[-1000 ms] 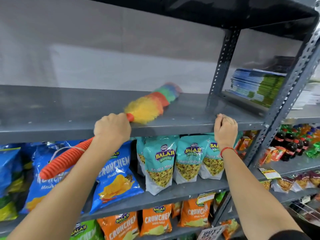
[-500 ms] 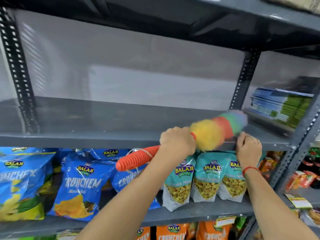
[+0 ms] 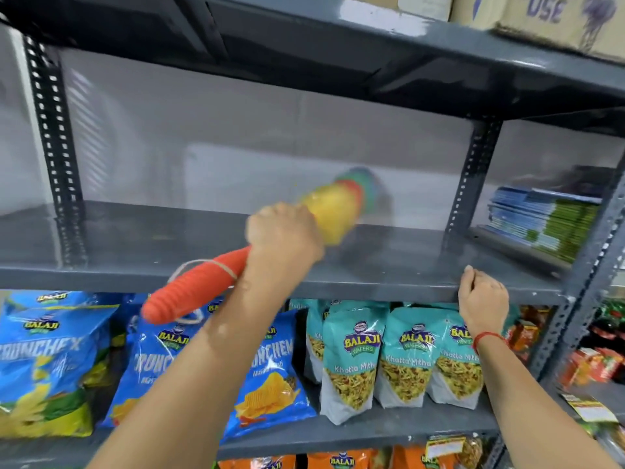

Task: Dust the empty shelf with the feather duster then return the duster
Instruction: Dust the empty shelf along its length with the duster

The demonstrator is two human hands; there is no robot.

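Note:
The feather duster (image 3: 333,211) has a rainbow head, yellow nearest the grip, and a ribbed orange handle with a string loop. My left hand (image 3: 282,233) is closed around the handle just below the head. The blurred head rests on the empty grey metal shelf (image 3: 135,242), right of its middle. My right hand (image 3: 482,297) grips the shelf's front lip near the right upright, a red thread on its wrist.
Blue and teal snack bags (image 3: 355,357) fill the shelf below, orange ones lower. A stack of booklets (image 3: 541,221) lies in the right bay. Perforated uprights (image 3: 54,137) frame the bay. Cardboard boxes (image 3: 548,18) sit on the top shelf.
The duster head has swung from the shelf's right front edge back toward the middle and deeper in. The view has shifted left and up. My right hand keeps its hold on the lip.

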